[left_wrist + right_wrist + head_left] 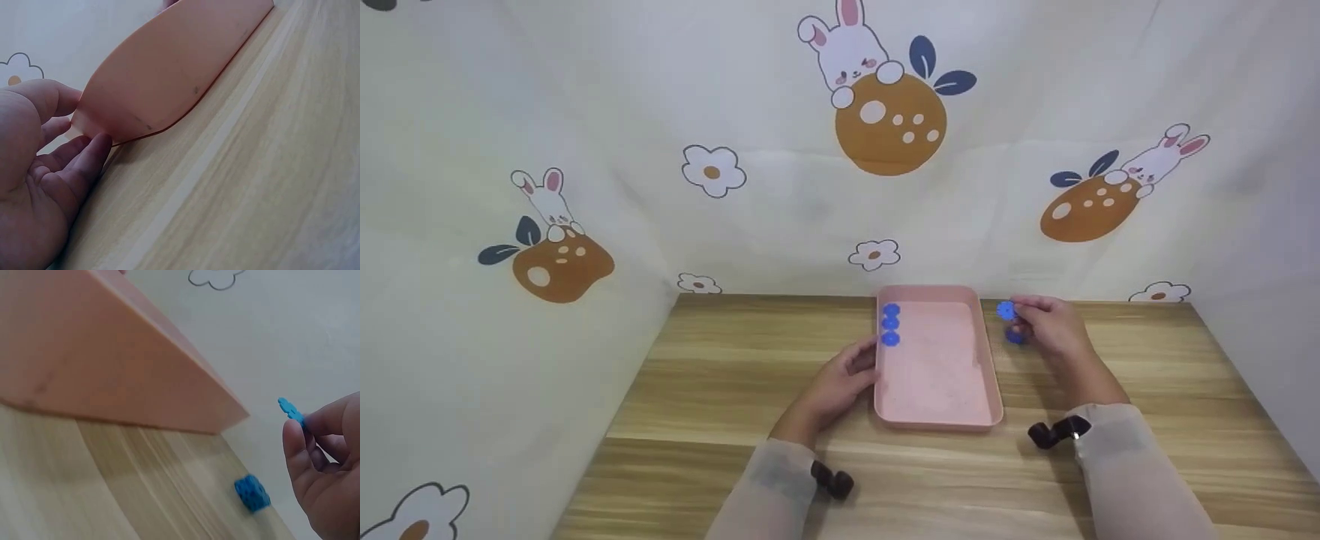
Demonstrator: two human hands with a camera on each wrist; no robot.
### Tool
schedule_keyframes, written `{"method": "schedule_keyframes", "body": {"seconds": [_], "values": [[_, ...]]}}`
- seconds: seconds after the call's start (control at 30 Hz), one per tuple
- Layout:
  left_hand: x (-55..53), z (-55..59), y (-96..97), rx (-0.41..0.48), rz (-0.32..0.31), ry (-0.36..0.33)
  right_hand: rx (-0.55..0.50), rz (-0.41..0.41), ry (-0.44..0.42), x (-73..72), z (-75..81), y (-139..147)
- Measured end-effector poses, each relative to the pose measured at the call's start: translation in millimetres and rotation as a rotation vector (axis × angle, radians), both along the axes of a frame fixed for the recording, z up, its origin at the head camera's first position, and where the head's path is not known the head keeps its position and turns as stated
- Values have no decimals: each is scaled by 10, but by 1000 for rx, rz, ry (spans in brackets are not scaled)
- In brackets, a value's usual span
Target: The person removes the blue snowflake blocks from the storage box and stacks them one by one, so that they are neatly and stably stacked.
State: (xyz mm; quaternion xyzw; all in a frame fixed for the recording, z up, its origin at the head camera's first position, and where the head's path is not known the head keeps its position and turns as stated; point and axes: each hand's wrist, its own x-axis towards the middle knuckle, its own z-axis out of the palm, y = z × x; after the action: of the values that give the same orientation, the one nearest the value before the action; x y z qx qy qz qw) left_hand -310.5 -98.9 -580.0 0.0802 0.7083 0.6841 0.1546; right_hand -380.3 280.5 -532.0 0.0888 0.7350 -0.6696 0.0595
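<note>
A pink rectangular tray [937, 426] lies on the table, with three small blue flower-shaped pieces [891, 323] in a column along its left inner wall. My left hand [840, 384] rests against the outside of the tray's left wall; in the left wrist view its fingertips [101, 147] touch that wall. Right of the tray's far end, my right hand [1054, 330] pinches one blue flower-shaped piece [289, 408] between thumb and finger, above the table. Below it sits a small blue stack [252, 493] of similar pieces, partly hidden by the fingers in the head view.
The wood-grain table [720, 375] ends at a pale curtain [780, 225] printed with rabbits and flowers, close behind the tray. More curtain hangs at the left and right sides. A black wrist mount [832, 480] sticks out from each sleeve.
</note>
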Motion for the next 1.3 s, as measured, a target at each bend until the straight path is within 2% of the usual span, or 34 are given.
{"method": "schedule_keyframes", "body": {"seconds": [0.23, 0.4, 0.6, 0.73, 0.93, 1.3], "values": [[11, 10, 3, -10, 10, -2, 65, 18, -6, 94, -82, 202], [7, 8, -1, -12, 12, -12, 110, 24, -7, 70, -212, 281], [7, 14, -4, -20, 9, -7, 102, 14, 0, 61, -295, 306], [6, 16, -7, -16, 1, -3, 98, -6, 13, 73, -303, 283], [3, 14, -10, -41, 10, 1, 149, -26, 26, 81, -307, 255], [-5, 14, 1, -23, 3, -15, 169, -61, -11, 90, -296, 231]]}}
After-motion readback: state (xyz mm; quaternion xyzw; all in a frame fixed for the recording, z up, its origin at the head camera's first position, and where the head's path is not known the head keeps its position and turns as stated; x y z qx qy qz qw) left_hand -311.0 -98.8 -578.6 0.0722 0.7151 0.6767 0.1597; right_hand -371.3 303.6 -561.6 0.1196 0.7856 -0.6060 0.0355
